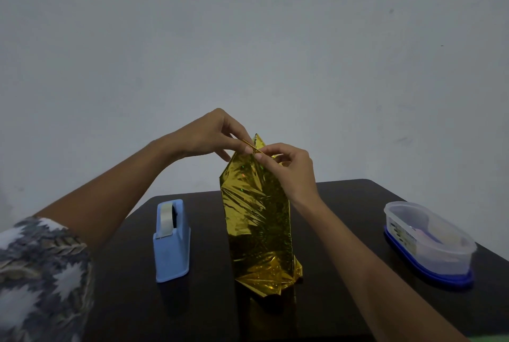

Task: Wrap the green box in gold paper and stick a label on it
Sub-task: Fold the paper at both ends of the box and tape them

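Observation:
A tall parcel in shiny gold paper stands upright in the middle of the dark table. The green box is hidden inside the wrapping. The paper's top end rises to a loose point, and its bottom end is crumpled against the table. My left hand pinches the folded top edge of the paper from the left. My right hand pinches the same edge from the right, fingers curled over it. The fingertips of both hands nearly meet at the fold.
A light blue tape dispenser with a roll of clear tape stands left of the parcel. A clear oval plastic tub with a blue lid under it sits at the table's right side, with small items inside. A plain wall is behind.

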Action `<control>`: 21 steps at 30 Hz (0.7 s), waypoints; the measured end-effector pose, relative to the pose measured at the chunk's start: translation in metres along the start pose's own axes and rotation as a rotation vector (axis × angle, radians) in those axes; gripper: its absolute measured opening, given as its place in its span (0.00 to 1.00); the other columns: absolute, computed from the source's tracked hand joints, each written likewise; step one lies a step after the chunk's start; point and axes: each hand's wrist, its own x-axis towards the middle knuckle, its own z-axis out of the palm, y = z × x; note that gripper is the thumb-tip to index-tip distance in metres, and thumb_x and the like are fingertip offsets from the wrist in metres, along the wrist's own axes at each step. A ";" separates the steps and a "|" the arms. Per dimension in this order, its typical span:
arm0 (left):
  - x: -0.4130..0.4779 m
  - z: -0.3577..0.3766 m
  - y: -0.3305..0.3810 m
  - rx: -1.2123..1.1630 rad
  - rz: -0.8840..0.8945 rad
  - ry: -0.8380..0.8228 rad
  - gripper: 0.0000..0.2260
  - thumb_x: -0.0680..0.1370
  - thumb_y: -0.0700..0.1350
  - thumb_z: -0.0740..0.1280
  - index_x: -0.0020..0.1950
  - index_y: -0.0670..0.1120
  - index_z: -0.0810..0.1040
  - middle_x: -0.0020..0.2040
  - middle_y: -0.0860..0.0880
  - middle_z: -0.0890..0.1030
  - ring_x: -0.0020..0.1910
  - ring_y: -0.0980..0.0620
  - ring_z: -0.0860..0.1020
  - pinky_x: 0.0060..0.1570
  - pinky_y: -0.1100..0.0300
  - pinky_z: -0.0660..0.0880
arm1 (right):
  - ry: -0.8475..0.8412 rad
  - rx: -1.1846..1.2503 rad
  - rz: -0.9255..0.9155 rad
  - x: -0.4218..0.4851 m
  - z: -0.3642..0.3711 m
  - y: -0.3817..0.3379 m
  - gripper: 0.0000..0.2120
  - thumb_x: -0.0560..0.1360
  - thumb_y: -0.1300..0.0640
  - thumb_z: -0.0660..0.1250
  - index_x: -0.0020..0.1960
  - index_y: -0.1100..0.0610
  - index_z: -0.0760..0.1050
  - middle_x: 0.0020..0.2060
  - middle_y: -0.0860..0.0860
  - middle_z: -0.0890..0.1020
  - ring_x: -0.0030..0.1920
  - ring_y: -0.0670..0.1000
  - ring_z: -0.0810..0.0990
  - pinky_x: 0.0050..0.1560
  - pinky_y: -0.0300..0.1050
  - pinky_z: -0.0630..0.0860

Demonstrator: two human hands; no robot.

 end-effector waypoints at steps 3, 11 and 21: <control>0.000 0.000 -0.001 -0.027 -0.016 0.002 0.07 0.74 0.40 0.70 0.49 0.42 0.84 0.43 0.50 0.85 0.43 0.53 0.83 0.39 0.58 0.81 | 0.038 -0.034 0.003 0.000 -0.001 0.002 0.03 0.70 0.53 0.74 0.38 0.51 0.81 0.39 0.46 0.81 0.39 0.46 0.76 0.38 0.38 0.73; 0.000 -0.002 -0.007 -0.078 -0.046 0.017 0.06 0.74 0.41 0.70 0.48 0.42 0.84 0.43 0.47 0.85 0.44 0.51 0.83 0.41 0.56 0.82 | -0.101 -0.153 0.113 -0.001 -0.006 0.009 0.33 0.66 0.36 0.70 0.68 0.43 0.67 0.67 0.47 0.71 0.68 0.48 0.68 0.67 0.55 0.68; 0.009 -0.007 -0.015 -0.116 -0.128 -0.067 0.06 0.75 0.42 0.69 0.48 0.42 0.83 0.43 0.46 0.85 0.41 0.51 0.83 0.41 0.61 0.80 | -0.298 0.074 0.314 -0.011 -0.017 0.023 0.48 0.68 0.57 0.74 0.76 0.44 0.46 0.72 0.55 0.63 0.59 0.41 0.67 0.48 0.28 0.68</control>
